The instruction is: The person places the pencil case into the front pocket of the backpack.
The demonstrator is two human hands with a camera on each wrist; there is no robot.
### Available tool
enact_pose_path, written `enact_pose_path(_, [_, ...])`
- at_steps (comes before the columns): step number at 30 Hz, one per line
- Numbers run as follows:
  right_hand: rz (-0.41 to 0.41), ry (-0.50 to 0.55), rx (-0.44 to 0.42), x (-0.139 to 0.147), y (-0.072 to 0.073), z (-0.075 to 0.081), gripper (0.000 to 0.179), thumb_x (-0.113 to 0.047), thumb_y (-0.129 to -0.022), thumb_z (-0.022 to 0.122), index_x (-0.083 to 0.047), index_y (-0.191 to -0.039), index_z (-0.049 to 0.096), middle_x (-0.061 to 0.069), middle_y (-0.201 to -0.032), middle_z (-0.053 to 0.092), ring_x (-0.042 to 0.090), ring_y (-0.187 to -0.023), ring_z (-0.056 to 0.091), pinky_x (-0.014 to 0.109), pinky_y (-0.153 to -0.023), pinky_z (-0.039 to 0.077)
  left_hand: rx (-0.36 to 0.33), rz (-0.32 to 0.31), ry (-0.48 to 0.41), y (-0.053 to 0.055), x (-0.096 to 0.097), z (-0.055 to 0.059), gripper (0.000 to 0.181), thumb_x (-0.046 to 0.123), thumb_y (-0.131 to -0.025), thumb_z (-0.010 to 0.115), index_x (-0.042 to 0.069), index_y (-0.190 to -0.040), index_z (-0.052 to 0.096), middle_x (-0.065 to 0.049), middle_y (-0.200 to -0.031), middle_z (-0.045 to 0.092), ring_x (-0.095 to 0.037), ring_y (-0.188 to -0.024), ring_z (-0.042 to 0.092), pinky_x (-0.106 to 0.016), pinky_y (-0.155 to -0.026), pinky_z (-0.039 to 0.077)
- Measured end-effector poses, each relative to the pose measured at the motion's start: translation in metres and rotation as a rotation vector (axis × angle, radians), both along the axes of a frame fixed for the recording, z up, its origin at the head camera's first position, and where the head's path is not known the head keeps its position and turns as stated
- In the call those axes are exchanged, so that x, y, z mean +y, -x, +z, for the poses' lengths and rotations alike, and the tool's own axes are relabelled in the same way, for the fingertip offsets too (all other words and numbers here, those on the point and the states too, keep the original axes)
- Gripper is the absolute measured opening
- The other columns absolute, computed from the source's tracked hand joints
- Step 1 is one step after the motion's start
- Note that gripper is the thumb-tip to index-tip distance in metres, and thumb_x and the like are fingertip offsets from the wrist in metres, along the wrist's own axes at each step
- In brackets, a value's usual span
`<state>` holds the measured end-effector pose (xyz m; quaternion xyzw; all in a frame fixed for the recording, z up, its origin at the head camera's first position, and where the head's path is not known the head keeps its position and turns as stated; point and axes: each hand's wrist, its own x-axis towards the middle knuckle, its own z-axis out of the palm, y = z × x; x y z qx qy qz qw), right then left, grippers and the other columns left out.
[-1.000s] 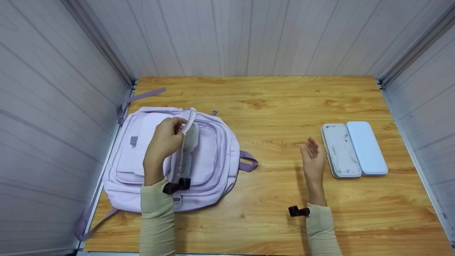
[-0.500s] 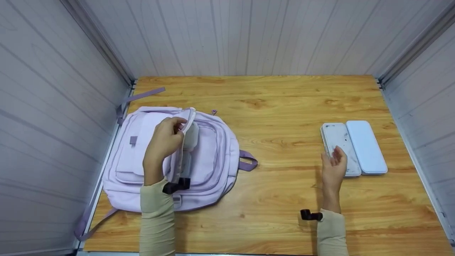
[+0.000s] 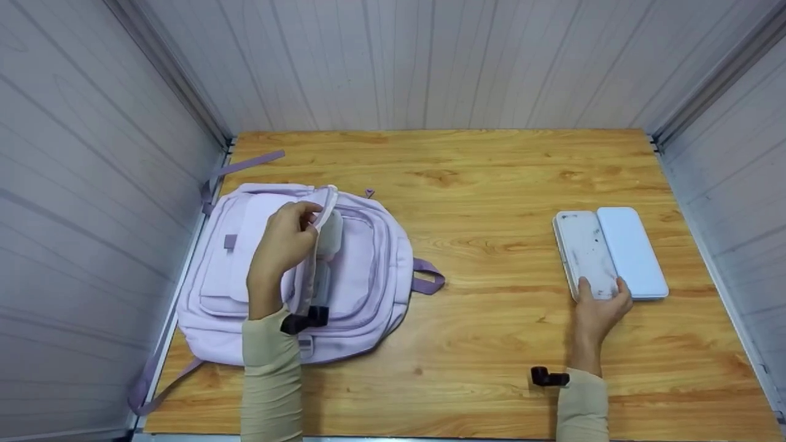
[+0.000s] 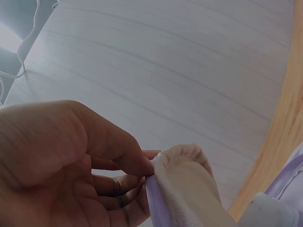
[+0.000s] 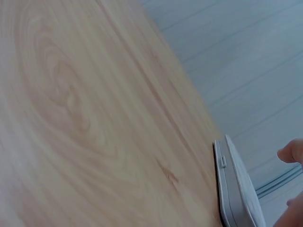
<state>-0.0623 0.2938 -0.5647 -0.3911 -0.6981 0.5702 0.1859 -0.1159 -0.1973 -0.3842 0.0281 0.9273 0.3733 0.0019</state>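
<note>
R hand [image 3: 597, 316], approx 4 o'clock in head view, is now at the 6 o'clock end of the worn case [image 3: 580, 245], thumb + fingers spread over it; ½ s ago it was nearer the case's 9 o'clock edge, turned sideways. So prob. the worn case is the one in play. R grip: not closed; contact unclear, can't tell.

Worn case: at 3 o'clock on table [image 3: 466, 344], flat, long, rounded corners, whitish w/ dark scuffs on top; small tab on side in R wrist view. Blue case [image 3: 635, 255]: cleaner, pale, just beside it, at its 3 o'clock.

L hand [image 3: 282, 239], 9 o'clock: unchanged, pinches flap [image 4: 187, 187] edge, holding backpack [image 3: 399, 264] pocket open. Pale box [image 3: 331, 236] inside, partly hidden.
</note>
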Motion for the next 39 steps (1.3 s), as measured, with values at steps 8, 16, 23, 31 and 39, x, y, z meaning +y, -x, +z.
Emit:
enact_pose_path(8, [0.023, 0.037, -0.073, 0.011, -0.005, -0.01, 0.084, -0.031, -0.086, 0.066, -0.017, -0.152, 0.015, 0.005, -0.157, 0.006, 0.015, -0.144, 0.009, 0.027, -0.116, 0.01, 0.008, -0.006, -0.002, 0.0, -0.001, -0.001, 0.037, -0.004, -0.084, 0.045, -0.004, -0.116, 0.064, -0.019, -0.098, 0.061, -0.029, -0.089, 0.055, -0.041, -0.079, 0.045])
enact_pose_path(16, [0.111, -0.047, -0.228, 0.014, -0.007, -0.017, 0.104, -0.038, -0.081, 0.071, -0.021, -0.154, 0.0, 0.013, -0.157, -0.003, 0.03, -0.145, -0.001, 0.043, -0.117, 0.014, 0.005, -0.007, -0.001, 0.001, 0.0, 0.0, 0.037, -0.003, -0.084, 0.044, -0.005, -0.116, 0.064, -0.018, -0.098, 0.062, -0.028, -0.089, 0.055, -0.04, -0.078, 0.045])
enact_pose_path(23, [0.17, -0.127, -0.217, 0.014, -0.007, -0.02, 0.107, -0.031, -0.081, 0.073, -0.016, -0.154, -0.003, 0.012, -0.158, -0.009, 0.03, -0.146, -0.004, 0.044, -0.118, 0.013, -0.002, -0.006, 0.003, 0.0, -0.001, 0.002, 0.037, -0.003, -0.085, 0.043, -0.005, -0.116, 0.063, -0.019, -0.099, 0.061, -0.029, -0.09, 0.055, -0.041, -0.08, 0.045])
enact_pose_path(31, [0.183, -0.117, -0.227, 0.012, -0.006, -0.018, 0.105, -0.032, -0.083, 0.072, -0.02, -0.154, -0.004, 0.007, -0.158, -0.008, 0.028, -0.146, 0.001, 0.041, -0.117, 0.016, -0.012, -0.005, 0.008, 0.0, 0.0, 0.003, 0.037, -0.003, -0.086, 0.044, -0.005, -0.117, 0.063, -0.02, -0.1, 0.061, -0.03, -0.091, 0.054, -0.042, -0.081, 0.045])
enact_pose_path(39, [0.196, -0.141, -0.238, 0.013, -0.008, -0.021, 0.103, -0.035, -0.083, 0.071, -0.02, -0.155, -0.002, 0.004, -0.16, -0.007, 0.026, -0.147, 0.001, 0.04, -0.118, 0.014, -0.013, -0.004, 0.013, 0.0, 0.001, 0.003, 0.037, -0.003, -0.084, 0.045, -0.005, -0.116, 0.063, -0.02, -0.1, 0.06, -0.03, -0.092, 0.055, -0.043, -0.082, 0.045])
